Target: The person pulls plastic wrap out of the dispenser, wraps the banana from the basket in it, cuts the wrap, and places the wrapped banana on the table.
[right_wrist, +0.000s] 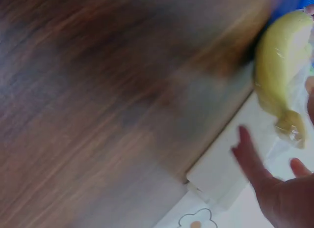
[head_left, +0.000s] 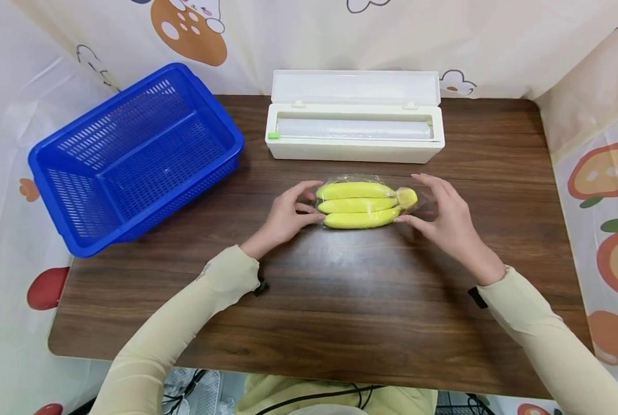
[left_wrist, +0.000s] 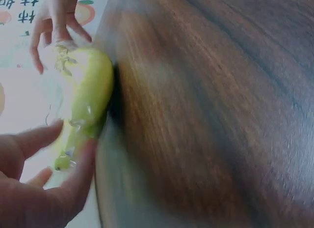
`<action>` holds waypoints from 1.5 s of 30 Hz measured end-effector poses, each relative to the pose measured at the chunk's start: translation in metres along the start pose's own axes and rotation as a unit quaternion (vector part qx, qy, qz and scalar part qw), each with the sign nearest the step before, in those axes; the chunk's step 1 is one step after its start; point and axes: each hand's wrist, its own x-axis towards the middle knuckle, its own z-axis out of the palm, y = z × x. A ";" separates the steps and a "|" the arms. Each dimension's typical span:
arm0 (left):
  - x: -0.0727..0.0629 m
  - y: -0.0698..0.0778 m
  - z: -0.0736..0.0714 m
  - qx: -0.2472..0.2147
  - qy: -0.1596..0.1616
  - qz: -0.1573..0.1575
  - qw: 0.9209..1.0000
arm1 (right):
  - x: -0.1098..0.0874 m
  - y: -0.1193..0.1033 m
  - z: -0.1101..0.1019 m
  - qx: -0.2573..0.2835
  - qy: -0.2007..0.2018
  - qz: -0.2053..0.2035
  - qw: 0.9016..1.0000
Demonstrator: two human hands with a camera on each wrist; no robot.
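Note:
A bunch of yellow bananas (head_left: 357, 206) in clear plastic film lies on the wooden table, its stem end toward the right. At the tips, my left hand (head_left: 288, 213) has its thumb and fingers spread on either side, touching the film. Loosely curved around the stem end, my right hand (head_left: 451, 216) keeps its thumb close by the lowest banana and its fingers beyond the stem. In the right wrist view a gap shows between the right fingers (right_wrist: 249, 156) and the bananas (right_wrist: 274, 66). The left wrist view is blurred around the left hand (left_wrist: 49, 188).
Behind the bananas stands a white cling film dispenser (head_left: 355, 151) with its lid (head_left: 355, 87) raised and a roll of film (head_left: 352, 128) inside. A blue basket (head_left: 158, 167) sits at the back left. Patterned curtains (head_left: 340, 34) border the brown table (head_left: 350, 323).

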 end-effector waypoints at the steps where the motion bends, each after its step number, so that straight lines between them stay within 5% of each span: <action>1: -0.001 0.002 0.001 0.009 0.011 0.005 1.000 | 0.000 -0.001 -0.002 0.004 0.000 0.010 1.000; 5: -0.006 0.011 0.008 0.099 0.046 0.058 0.992 | 0.002 -0.006 -0.004 0.011 0.014 -0.003 1.000; 11: -0.012 0.019 0.021 0.213 0.081 0.146 0.963 | 0.003 -0.010 0.006 -0.049 0.036 -0.088 0.994; 17: -0.006 0.024 0.011 0.260 0.040 0.122 0.957 | 0.002 -0.014 0.013 -0.060 0.059 -0.129 0.988; 21: 0.010 0.036 -0.006 0.315 0.035 0.089 0.944 | 0.004 -0.015 0.012 -0.047 0.063 -0.150 0.985; 23: 0.024 0.040 -0.008 0.309 0.019 0.063 0.949 | 0.004 -0.014 0.012 -0.043 0.061 -0.160 0.984; 26: 0.046 0.038 -0.003 0.226 -0.028 0.005 0.974 | 0.005 -0.013 0.011 -0.037 0.059 -0.170 0.983; 29: 0.060 0.034 0.001 0.144 -0.056 -0.049 0.987 | 0.005 -0.013 0.012 -0.035 0.052 -0.172 0.983; 31: 0.064 0.031 0.004 0.135 -0.047 -0.046 0.989 | 0.005 -0.014 0.012 -0.035 0.047 -0.172 0.983; 33: 0.063 0.030 0.007 0.157 -0.041 -0.004 0.987 | 0.005 -0.015 0.013 -0.040 0.045 -0.171 0.983; 35: 0.058 0.031 0.011 0.200 -0.041 0.057 0.977 | 0.004 -0.014 0.013 -0.048 0.048 -0.168 0.983; 38: 0.047 0.035 0.018 0.273 -0.055 0.131 0.951 | 0.004 -0.013 0.012 -0.063 0.052 -0.167 0.983; 43: 0.023 0.038 0.030 0.386 -0.059 0.170 0.905 | 0.002 -0.012 0.012 -0.071 0.046 -0.168 0.982; 45: 0.014 0.037 0.037 0.440 -0.041 0.190 0.877 | 0.002 -0.013 0.012 -0.069 0.045 -0.172 0.982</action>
